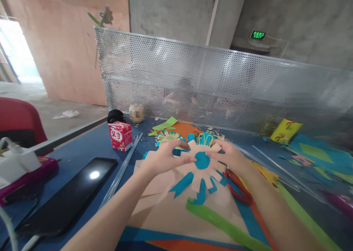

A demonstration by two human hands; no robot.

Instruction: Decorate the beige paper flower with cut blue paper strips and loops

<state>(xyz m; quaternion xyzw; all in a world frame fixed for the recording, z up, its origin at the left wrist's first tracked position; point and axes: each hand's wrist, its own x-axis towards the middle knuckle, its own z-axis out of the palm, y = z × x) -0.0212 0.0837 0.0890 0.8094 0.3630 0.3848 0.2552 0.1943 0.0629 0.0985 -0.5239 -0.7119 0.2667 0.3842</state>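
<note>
Both my hands hold a flower cut from felt-like sheet (195,182), with beige petals, longer blue petals and a round blue centre (202,160). My left hand (168,156) pinches it from the left, thumb on the blue centre. From the right, my right hand (227,154) grips it, with its thumb near the same centre. Pale green loops (205,138) rise at the flower's top. Below lie beige sheets (165,210) and a green strip (220,223). Scissors with red handles (240,192) rest beside my right wrist.
A black phone (68,195), a red box (120,136) and clear plastic strips (121,173) lie on the left. A second flower (162,137) and scraps sit behind my hands. Perforated metal screen (165,70) closes off the back. At right are a yellow packet (286,131) and blue sheets (311,148).
</note>
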